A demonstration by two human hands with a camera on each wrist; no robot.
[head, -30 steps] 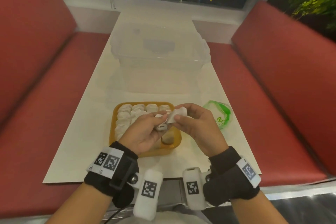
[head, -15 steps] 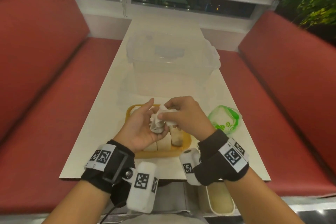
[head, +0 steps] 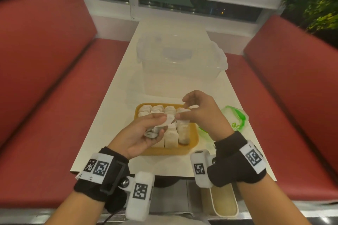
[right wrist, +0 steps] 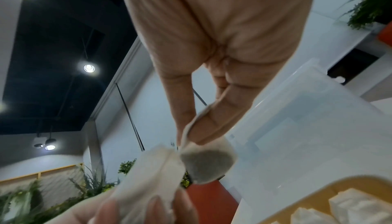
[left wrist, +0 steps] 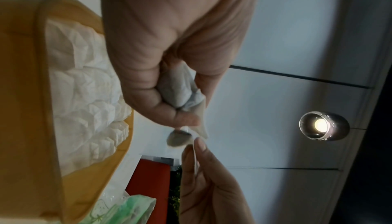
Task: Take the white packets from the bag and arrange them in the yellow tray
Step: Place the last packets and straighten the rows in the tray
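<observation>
**Peeling one packet off the bunch, tray nearly full**

I've got a small crumpled bunch of packets (head: 155,129) bundled in my left hand (head: 140,137), fingers curled round them, palm up. My right hand (head: 203,113) is just beside it, thumb and forefinger pinching the edge of one packet (right wrist: 208,165) that's hanging between the two hands, other fingers lifted out of the way. So I'd call this the separating step: one packet is coming away from the bunch, not placed yet.

Next move, as I read it, is to get that packet clear of the rest without tearing the thin paper, then set it upright into whatever gap is left. It's soft and floppy, so I'd expect it to slump if dropped in loosely.

Both hands hang right over the tray (head: 193,142), which sits below them with rows of packets standing packed together. I can't tell from here where the free slot is, my hands cover part of it.

The bag (head: 236,118) lies just to the right of my right hand, looking flat. Beyond the hands there's a clear tub (head: 181,64).
</observation>
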